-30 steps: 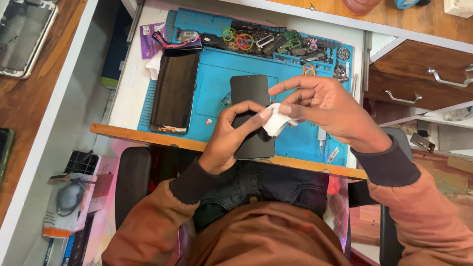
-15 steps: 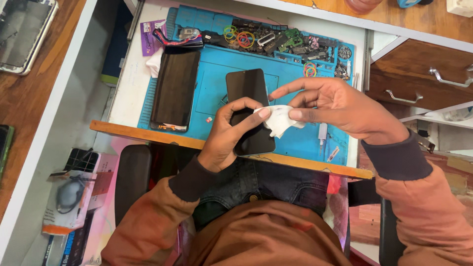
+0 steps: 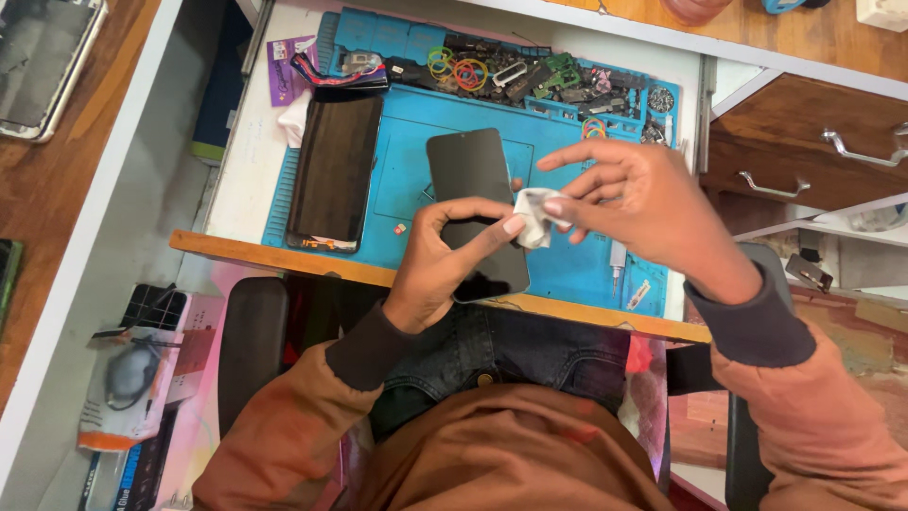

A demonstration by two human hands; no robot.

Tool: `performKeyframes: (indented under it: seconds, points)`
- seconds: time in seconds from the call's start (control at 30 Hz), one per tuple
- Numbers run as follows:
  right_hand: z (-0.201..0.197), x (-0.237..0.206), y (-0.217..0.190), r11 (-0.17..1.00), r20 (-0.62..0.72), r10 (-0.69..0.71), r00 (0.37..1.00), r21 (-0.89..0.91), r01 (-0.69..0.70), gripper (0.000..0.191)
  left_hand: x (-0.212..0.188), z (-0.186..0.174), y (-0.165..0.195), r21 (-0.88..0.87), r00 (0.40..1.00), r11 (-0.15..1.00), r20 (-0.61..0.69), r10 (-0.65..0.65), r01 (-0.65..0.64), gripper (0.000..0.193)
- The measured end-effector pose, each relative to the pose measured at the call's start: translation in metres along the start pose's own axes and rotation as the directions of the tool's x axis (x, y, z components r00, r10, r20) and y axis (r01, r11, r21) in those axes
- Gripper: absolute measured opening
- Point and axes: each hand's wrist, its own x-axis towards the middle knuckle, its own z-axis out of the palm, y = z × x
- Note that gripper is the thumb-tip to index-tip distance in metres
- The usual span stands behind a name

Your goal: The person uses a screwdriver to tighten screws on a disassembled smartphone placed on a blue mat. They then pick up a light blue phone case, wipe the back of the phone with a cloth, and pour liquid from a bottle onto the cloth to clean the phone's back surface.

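Two hands over blue mat [image 3: 577, 270]. Left hand [image 3: 440, 260] grips black phone [image 3: 473, 203] at its lower part, thumb and fingers curled around the edges; phone lies mid-mat, screen up. Right hand [image 3: 643, 203] pinches white cloth [image 3: 534, 216] between thumb and fingertips, other fingers spread, cloth touching phone's right edge. Second dark phone [image 3: 336, 170] lies left on mat. Rubber bands [image 3: 454, 68] and small parts along mat's top.

Phone-repair workbench: blue repair mat [image 3: 577, 270], loose parts [image 3: 530, 78].
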Motion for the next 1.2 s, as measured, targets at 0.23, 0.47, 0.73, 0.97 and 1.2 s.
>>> performKeyframes:
  seconds: [0.23,0.47,0.73,0.97,1.2]
  points:
    - [0.011,0.003,0.004,0.982,0.074,-0.046,0.996,0.184,0.032,0.036,0.002,0.003,-0.005,0.132,0.999,0.99,0.036,0.035,-0.039,0.03]
    - [0.01,0.002,0.007,0.988,0.102,-0.05,0.994,0.148,0.035,0.044,0.002,0.005,0.002,0.065,0.995,0.995,0.066,-0.075,0.07,0.033]
    - [0.002,0.008,0.017,0.892,0.113,-0.009,0.993,0.45,-0.043,0.036,0.001,0.006,0.015,-0.085,0.999,0.996,0.002,-0.037,0.037,0.017]
    - [0.0,0.004,0.015,0.906,0.185,-0.062,0.981,0.422,-0.022,0.042,0.0,0.01,0.015,0.14,0.999,0.99,0.042,0.024,-0.03,0.014]
    - [0.001,0.004,0.009,0.905,0.217,-0.017,0.976,0.418,-0.077,0.039,0.0,0.006,0.011,0.086,0.999,0.996,0.042,-0.004,0.0,0.012]
